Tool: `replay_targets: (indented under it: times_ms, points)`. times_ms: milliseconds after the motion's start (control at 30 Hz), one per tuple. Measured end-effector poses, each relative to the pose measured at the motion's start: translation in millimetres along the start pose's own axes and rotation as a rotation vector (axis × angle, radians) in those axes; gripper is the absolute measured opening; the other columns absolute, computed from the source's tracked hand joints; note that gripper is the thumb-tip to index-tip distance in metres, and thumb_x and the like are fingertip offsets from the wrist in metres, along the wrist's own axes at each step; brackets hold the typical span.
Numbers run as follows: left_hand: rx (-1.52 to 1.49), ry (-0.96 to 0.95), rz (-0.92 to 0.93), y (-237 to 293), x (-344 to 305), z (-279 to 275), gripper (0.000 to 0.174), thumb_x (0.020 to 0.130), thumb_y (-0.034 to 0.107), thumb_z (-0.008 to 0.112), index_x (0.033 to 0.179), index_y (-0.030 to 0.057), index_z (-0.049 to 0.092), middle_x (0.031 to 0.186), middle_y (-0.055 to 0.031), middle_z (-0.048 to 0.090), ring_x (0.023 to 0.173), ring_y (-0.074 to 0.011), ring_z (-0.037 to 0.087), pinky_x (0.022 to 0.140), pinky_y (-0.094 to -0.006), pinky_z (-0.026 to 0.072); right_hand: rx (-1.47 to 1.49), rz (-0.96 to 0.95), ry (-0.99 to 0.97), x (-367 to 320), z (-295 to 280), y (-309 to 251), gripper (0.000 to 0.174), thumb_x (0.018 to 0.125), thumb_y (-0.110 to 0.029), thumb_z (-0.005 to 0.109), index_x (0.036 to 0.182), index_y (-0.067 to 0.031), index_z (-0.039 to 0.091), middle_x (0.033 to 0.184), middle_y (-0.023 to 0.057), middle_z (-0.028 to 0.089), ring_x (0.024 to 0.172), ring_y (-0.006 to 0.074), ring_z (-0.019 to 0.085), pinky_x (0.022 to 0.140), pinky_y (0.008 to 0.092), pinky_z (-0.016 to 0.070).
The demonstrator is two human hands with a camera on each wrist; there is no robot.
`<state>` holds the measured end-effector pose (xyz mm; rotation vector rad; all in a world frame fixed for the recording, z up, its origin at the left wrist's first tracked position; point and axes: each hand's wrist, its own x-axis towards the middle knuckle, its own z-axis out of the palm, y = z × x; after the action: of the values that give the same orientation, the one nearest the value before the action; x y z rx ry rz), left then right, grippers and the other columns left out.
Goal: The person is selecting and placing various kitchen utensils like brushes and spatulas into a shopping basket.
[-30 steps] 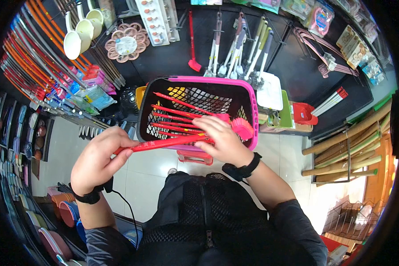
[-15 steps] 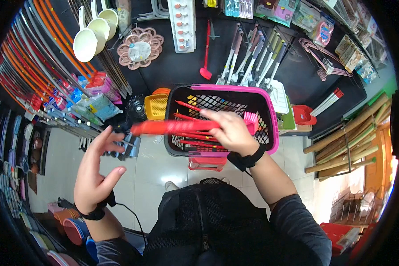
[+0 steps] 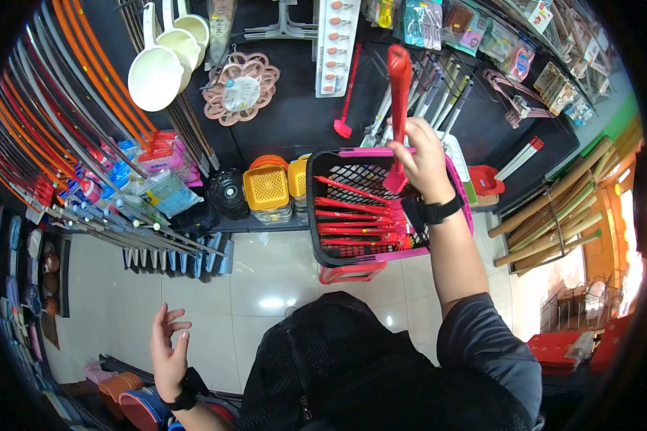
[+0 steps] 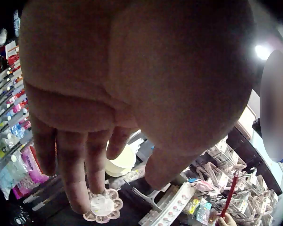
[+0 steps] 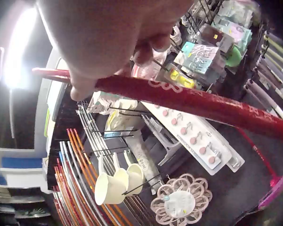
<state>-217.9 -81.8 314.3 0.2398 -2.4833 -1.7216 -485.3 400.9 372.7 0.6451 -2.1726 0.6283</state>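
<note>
My right hand point(image 3: 429, 161) grips a red long-handled brush point(image 3: 400, 90), holding it upright over the right part of a black basket with a pink rim point(image 3: 370, 152). The brush's pinkish-red head hangs low, overlapping the basket in the head view. Across the right wrist view runs the brush handle point(image 5: 212, 106), with my thumb and fingers curled round it. Inside the basket several similar red brushes point(image 3: 349, 213) lie side by side, heads to the right. Down at the left, my left hand point(image 3: 168, 359) is held in the air, fingers loosely spread and holding nothing.
Another red brush point(image 3: 350, 93) hangs on the dark wall behind the basket. White-handled brushes point(image 3: 446, 100) hang beside it. A red stool point(image 3: 352, 273) is under the basket. White dippers point(image 3: 154, 77), yellow baskets point(image 3: 266, 188) and rows of poles point(image 3: 50, 108) fill the left.
My left hand has let go of the brush handle and drawn back to the lower left. The right hand has raised the brush from lying level to upright and moved it right.
</note>
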Motion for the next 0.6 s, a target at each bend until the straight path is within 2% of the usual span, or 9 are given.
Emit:
replay_targets:
  times_ms: [33,100,233,333,467,600]
  points:
    - [-0.004,-0.006,-0.002,-7,-1,-5,0.067,0.081,-0.007,0.054,0.144,0.0018,0.034,0.121,-0.016,0.056,0.094,-0.0193,0.061,0.087,-0.0315,0.047,0.024,0.133,-0.058,6,0,-6,0.037,0.079,-0.02,0.075,0.112,-0.0061,0.062,0.089,0.0106,0.061,0.078,0.0288,0.061,0.069,0.0362,0.0491]
    - [-0.002,0.039,-0.057,-18,-2,-11,0.064,0.083,-0.007,0.053,0.144,0.0016,0.034,0.121,-0.0151,0.056,0.094,-0.0186,0.06,0.088,-0.0309,0.0466,0.053,0.259,-0.073,13,6,-8,0.034,0.081,-0.018,0.074,0.111,-0.0065,0.062,0.087,0.0102,0.062,0.075,0.0272,0.062,0.067,0.0351,0.0493]
    - [0.006,0.047,-0.124,-29,4,-9,0.059,0.087,-0.005,0.053,0.143,0.0015,0.035,0.12,-0.014,0.057,0.095,-0.0175,0.06,0.088,-0.0307,0.0462,0.023,0.267,-0.065,20,21,-1,0.028,0.082,-0.015,0.073,0.105,-0.0058,0.062,0.089,0.0104,0.064,0.075,0.0268,0.063,0.066,0.0352,0.0501]
    - [-0.005,0.021,-0.144,-28,16,-8,0.058,0.088,-0.005,0.053,0.143,0.0013,0.036,0.119,-0.0134,0.057,0.095,-0.0175,0.06,0.088,-0.0302,0.0462,0.04,0.22,-0.014,15,43,21,0.017,0.084,-0.012,0.07,0.094,-0.0041,0.059,0.098,0.0119,0.067,0.085,0.0294,0.067,0.069,0.035,0.0523]
    - [0.013,-0.012,-0.16,-28,42,-9,0.057,0.088,-0.004,0.054,0.142,0.0009,0.036,0.119,-0.0133,0.057,0.094,-0.0176,0.06,0.088,-0.0301,0.0464,0.031,0.377,-0.061,-7,87,68,0.023,0.089,-0.015,0.065,0.109,-0.0038,0.062,0.095,0.0158,0.067,0.089,0.0332,0.066,0.076,0.0381,0.0526]
    - [0.055,-0.031,-0.165,-26,76,0,0.055,0.089,-0.003,0.054,0.141,0.0006,0.036,0.117,-0.0135,0.058,0.093,-0.0179,0.061,0.087,-0.0307,0.0474,0.137,0.477,-0.038,-25,126,112,0.021,0.091,-0.011,0.061,0.109,-0.0019,0.061,0.1,0.0187,0.065,0.095,0.0345,0.064,0.081,0.0385,0.0506]
